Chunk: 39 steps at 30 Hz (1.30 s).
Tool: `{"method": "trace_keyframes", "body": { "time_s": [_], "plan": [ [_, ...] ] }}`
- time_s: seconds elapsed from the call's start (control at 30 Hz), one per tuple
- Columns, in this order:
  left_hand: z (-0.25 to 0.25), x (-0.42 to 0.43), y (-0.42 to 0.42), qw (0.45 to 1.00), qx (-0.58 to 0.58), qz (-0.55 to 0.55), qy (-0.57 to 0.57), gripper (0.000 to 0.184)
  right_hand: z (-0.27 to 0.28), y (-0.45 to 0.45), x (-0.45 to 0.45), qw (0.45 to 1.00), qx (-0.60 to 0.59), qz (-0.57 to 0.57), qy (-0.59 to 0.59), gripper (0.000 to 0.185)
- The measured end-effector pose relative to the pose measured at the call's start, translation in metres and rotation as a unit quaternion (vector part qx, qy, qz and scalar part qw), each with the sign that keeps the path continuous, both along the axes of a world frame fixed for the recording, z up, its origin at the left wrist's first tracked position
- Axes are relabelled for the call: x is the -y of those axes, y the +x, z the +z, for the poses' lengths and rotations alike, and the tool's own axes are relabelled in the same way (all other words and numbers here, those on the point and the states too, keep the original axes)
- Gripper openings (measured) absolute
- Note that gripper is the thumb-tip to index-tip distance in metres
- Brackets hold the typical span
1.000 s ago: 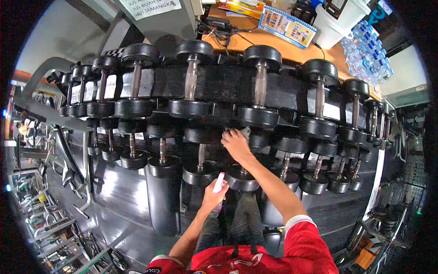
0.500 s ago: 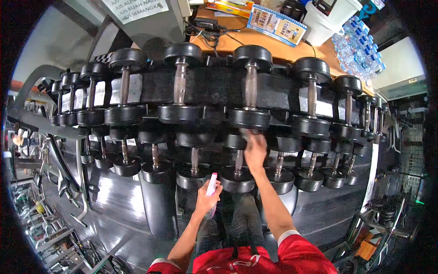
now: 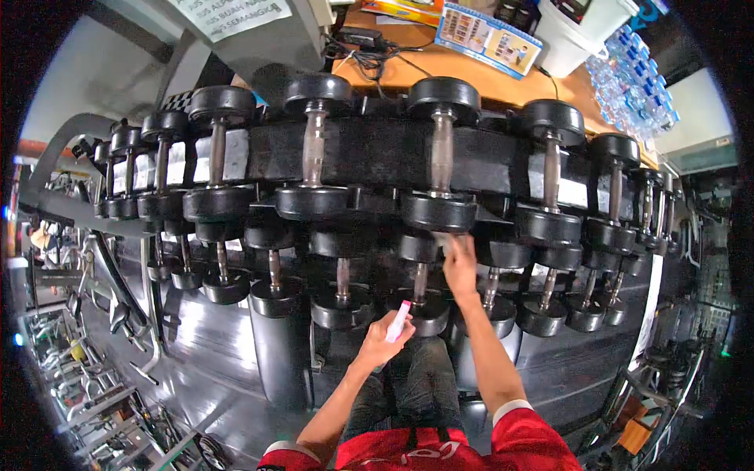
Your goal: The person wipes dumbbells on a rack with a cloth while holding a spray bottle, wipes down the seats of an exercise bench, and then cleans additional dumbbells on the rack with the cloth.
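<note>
My left hand (image 3: pixel 388 339) is wrapped round a spray bottle with a white and pink top (image 3: pixel 399 320), just in front of the lower row of dumbbells. Reaching in beneath the upper row, my right hand (image 3: pixel 459 265) is closed on a pale cloth (image 3: pixel 444 242), which is blurred and partly hidden. It is beside the far head of a lower dumbbell (image 3: pixel 420 275). Directly above it sits an upper dumbbell (image 3: pixel 441 153) with black heads and a worn metal handle.
Two tiers of dumbbells lie on a black rack (image 3: pixel 377 157). Behind it, a wooden desk (image 3: pixel 400 74) holds cables, a desk calendar (image 3: pixel 487 39), white containers (image 3: pixel 561 43) and bottled water (image 3: pixel 632 82). Gym machines stand left; a padded bench (image 3: pixel 283 361) lies below.
My right hand has moved right and toward me along the lower row, still with the cloth. My left hand has shifted right with the spray bottle. The camera view has shifted slightly.
</note>
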State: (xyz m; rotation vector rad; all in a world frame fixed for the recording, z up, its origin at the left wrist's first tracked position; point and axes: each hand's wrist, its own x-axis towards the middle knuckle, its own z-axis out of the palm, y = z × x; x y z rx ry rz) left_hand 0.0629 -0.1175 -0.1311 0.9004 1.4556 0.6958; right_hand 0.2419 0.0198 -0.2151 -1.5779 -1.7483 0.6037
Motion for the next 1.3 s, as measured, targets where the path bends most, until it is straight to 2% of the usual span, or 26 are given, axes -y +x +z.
{"method": "trace_keyframes", "body": {
  "time_s": [0.03,0.07,0.1,0.17,0.2,0.23,0.27,0.4,0.43,0.5,0.57,0.67,0.8,0.97,1.3],
  "plan": [
    [-0.001,0.002,-0.003,0.997,-0.036,-0.041,0.052,0.022,-0.004,0.008,-0.01,0.999,-0.014,-0.023,-0.041,0.022],
    [-0.011,0.006,-0.007,0.994,-0.025,-0.053,0.091,0.026,-0.012,0.014,-0.024,0.997,0.013,-0.012,-0.07,0.013],
    [-0.009,0.007,-0.011,0.994,-0.025,-0.049,0.09,0.026,-0.059,0.031,-0.035,0.993,0.111,0.0,-0.037,0.009],
    [-0.004,0.006,-0.017,0.995,-0.006,-0.056,0.087,0.027,-0.102,0.056,-0.061,0.987,0.082,0.071,-0.119,0.015],
    [-0.007,0.006,-0.019,0.995,-0.008,-0.054,0.088,0.027,-0.07,0.05,-0.081,0.933,0.161,0.08,-0.312,0.021],
    [-0.012,0.009,-0.021,0.992,-0.024,-0.057,0.107,0.027,-0.032,0.043,-0.097,0.836,0.232,0.084,-0.49,0.027],
    [-0.016,0.009,-0.021,0.989,-0.04,-0.059,0.126,0.026,-0.026,0.042,-0.106,0.811,0.255,0.097,-0.517,0.026],
    [-0.013,0.004,-0.018,0.991,-0.045,-0.038,0.121,0.025,-0.07,0.032,-0.127,0.858,0.243,0.131,-0.433,0.024],
    [-0.016,0.003,-0.016,0.984,-0.059,-0.046,0.159,0.025,-0.074,0.033,-0.127,0.859,0.242,0.135,-0.43,0.024],
    [-0.014,0.004,-0.015,0.977,-0.072,-0.055,0.194,0.025,-0.073,0.047,-0.119,0.854,0.239,0.142,-0.439,0.023],
    [-0.007,0.001,-0.011,0.996,-0.024,-0.037,0.075,0.024,-0.063,0.062,-0.112,0.846,0.242,0.15,-0.45,0.022],
    [-0.01,0.004,-0.008,0.998,-0.018,-0.032,0.059,0.024,-0.05,0.077,-0.11,0.829,0.242,0.16,-0.478,0.022],
    [-0.009,0.001,-0.008,0.988,-0.035,-0.043,0.142,0.022,-0.05,0.075,-0.121,0.821,0.241,0.177,-0.486,0.021],
    [-0.007,0.001,-0.014,0.986,-0.061,-0.045,0.15,0.022,-0.074,0.039,-0.138,0.834,0.243,0.195,-0.456,0.021],
    [-0.006,0.005,-0.023,0.99,-0.063,-0.032,0.121,0.023,-0.059,0.039,-0.132,0.812,0.217,0.245,-0.483,0.022]
  ]
}}
